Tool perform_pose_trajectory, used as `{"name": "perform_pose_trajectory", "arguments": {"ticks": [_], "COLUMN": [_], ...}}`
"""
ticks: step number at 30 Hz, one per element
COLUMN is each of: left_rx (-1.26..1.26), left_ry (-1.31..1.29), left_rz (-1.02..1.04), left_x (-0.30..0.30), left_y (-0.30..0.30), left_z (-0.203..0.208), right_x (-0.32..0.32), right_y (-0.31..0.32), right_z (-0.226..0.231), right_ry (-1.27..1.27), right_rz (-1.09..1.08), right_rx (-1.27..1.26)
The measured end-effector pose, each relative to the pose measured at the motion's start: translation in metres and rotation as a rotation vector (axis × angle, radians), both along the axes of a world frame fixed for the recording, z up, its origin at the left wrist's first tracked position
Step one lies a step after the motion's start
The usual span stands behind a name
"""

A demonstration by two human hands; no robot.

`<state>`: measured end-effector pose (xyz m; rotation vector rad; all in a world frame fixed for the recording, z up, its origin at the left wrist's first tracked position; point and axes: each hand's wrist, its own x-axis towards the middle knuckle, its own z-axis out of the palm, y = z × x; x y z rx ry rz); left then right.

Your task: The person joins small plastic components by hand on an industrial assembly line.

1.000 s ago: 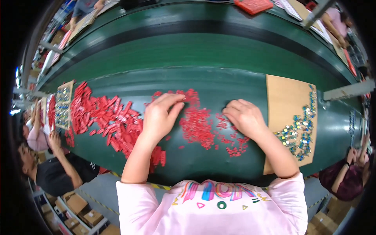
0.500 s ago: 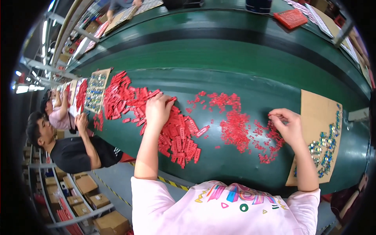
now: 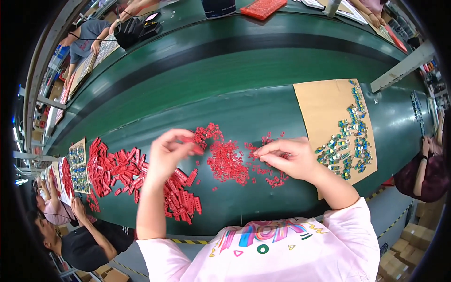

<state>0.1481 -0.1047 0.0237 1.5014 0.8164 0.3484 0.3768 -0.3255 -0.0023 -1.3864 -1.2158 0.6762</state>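
Note:
My left hand (image 3: 165,152) is raised over the bench, its thumb and fingers closed on a long red plastic piece (image 3: 192,144). Below and to its left lies a heap of similar long red plastic pieces (image 3: 182,199). My right hand (image 3: 293,157) pinches a small red plastic piece (image 3: 255,154) at its fingertips, though the fingers partly hide it. Between my hands spreads a pile of small red plastic pieces (image 3: 228,162), with loose ones under my right fingers. Beside my right hand, a cardboard sheet (image 3: 320,105) carries many small green-and-blue parts (image 3: 354,136).
The green bench (image 3: 235,207) has a raised belt (image 3: 211,70) behind it. On the far side are a red packet (image 3: 263,8) and a dark container (image 3: 219,8). A metal post (image 3: 401,68) stands right. Co-workers sit left (image 3: 84,242), right (image 3: 420,174) and opposite (image 3: 89,40).
My left hand has lifted off the heap of long pieces with one in its fingers. My right hand has come inward toward the left hand. The whole view has turned.

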Motion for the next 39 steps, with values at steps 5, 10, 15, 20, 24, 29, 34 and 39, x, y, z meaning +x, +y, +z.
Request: {"name": "perform_pose_trajectory", "arguments": {"ticks": [5,10,15,20,24,29,34,39], "left_rx": [-0.219,-0.126,0.316,0.527,0.645,0.541,0.351,0.108], "left_ry": [-0.188,-0.255,-0.289,-0.237,-0.224,-0.242,-0.278,-0.258], "left_rz": [0.003,0.071,-0.003,-0.022,-0.027,-0.023,-0.008,0.013], "left_x": [0.033,0.051,0.052,0.052,0.053,0.055,0.056,0.044], "left_y": [-0.064,-0.105,-0.112,-0.113,-0.112,-0.112,-0.111,-0.107], "left_z": [-0.012,-0.01,-0.013,-0.015,-0.017,-0.018,-0.019,-0.025], "right_x": [-0.005,-0.006,-0.004,-0.001,0.0,-0.002,0.015,0.096], "right_y": [-0.002,-0.002,-0.002,-0.002,0.0,-0.001,-0.011,-0.041], "right_z": [0.006,0.01,0.005,-0.002,-0.004,0.002,0.006,-0.003], "right_ry": [-0.244,-0.483,-0.588,-0.682,-0.754,-0.686,-0.631,-0.79], "right_rz": [-0.023,-0.127,-0.139,-0.147,-0.171,-0.184,-0.244,-0.488], "right_rx": [0.184,0.285,0.28,0.263,0.294,0.271,0.243,0.013]}}
